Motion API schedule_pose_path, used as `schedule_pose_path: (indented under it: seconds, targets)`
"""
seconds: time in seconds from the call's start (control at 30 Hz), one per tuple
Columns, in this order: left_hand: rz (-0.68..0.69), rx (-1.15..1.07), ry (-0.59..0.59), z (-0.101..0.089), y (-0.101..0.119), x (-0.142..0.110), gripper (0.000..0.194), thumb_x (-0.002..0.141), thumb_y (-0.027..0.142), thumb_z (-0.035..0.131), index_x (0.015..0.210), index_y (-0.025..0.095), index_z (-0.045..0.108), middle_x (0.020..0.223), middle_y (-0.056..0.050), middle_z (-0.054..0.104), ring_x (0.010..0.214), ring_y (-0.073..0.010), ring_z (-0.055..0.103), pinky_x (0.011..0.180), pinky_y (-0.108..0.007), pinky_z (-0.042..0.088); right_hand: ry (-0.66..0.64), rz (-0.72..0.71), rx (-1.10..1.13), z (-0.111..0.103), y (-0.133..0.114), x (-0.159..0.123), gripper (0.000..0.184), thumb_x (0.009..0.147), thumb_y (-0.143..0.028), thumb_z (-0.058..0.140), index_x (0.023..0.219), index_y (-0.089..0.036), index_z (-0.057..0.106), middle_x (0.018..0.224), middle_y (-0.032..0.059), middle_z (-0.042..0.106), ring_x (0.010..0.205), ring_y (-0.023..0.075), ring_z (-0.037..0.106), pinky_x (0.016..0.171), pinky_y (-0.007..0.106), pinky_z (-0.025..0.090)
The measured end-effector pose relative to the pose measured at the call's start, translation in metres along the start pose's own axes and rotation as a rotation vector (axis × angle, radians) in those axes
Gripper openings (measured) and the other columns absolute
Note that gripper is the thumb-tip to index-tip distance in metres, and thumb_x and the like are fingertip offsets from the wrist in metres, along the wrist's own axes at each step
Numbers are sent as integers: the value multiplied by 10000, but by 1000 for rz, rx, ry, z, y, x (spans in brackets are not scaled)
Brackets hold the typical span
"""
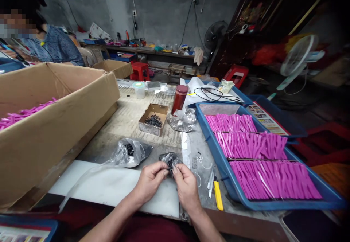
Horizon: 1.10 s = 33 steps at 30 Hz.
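My left hand (150, 180) and my right hand (186, 183) meet over the white board (115, 187) at the table's near edge. Both pinch a small clear plastic bag of dark metal parts (170, 159) between thumbs and fingertips. Left of it lies a bigger crumpled plastic bag (128, 153) with more dark parts inside. A small open cardboard box of black parts (153, 119) stands further back, next to a dark red cup (179, 99).
A blue tray (218, 151) with three rows of pink plastic pieces fills the right side. A large cardboard box (54, 125) with pink pieces stands at the left. A yellow-handled knife (218, 194) lies beside the tray. Another person sits at the far left.
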<state>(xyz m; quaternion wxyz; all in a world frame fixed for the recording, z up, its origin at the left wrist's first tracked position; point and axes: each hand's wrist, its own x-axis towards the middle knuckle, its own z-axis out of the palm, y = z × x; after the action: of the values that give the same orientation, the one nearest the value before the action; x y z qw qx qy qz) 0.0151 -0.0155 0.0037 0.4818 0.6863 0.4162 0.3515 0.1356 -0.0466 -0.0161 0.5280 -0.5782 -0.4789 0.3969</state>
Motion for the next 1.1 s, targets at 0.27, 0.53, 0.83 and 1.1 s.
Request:
schedule_pose_path:
  seconds: [0.27, 0.53, 0.83, 1.1]
  targets:
    - [-3, -2, 25, 3, -1, -1, 146, 730, 231, 445, 668, 152, 551, 581, 10, 494, 556, -106, 440, 548, -191, 363, -3, 17, 23, 0, 0, 0, 189, 755, -318, 413, 686, -158, 485, 581, -22, 431, 548, 108, 397, 513, 214, 346]
    - [-52, -82, 15, 5, -3, -2, 146, 732, 240, 444, 663, 141, 526, 560, 22, 459, 515, -84, 408, 504, -177, 356, -16, 31, 62, 0, -1, 0, 182, 748, -316, 422, 666, -162, 475, 587, -20, 435, 559, 109, 395, 516, 211, 343]
    - [-52, -59, 18, 5, -5, -3, 133, 731, 234, 445, 673, 145, 523, 562, 26, 462, 485, -75, 395, 471, -167, 352, -26, 42, 76, 0, 0, -2, 193, 756, -330, 413, 679, -160, 463, 594, -22, 413, 567, 108, 379, 527, 215, 343]
    - [-36, -42, 17, 5, -4, -3, 124, 732, 218, 440, 679, 140, 521, 563, 26, 449, 494, -74, 390, 470, -164, 345, -29, 26, 56, 0, 0, -2, 190, 764, -324, 403, 691, -161, 468, 593, -24, 409, 562, 105, 377, 520, 209, 338]
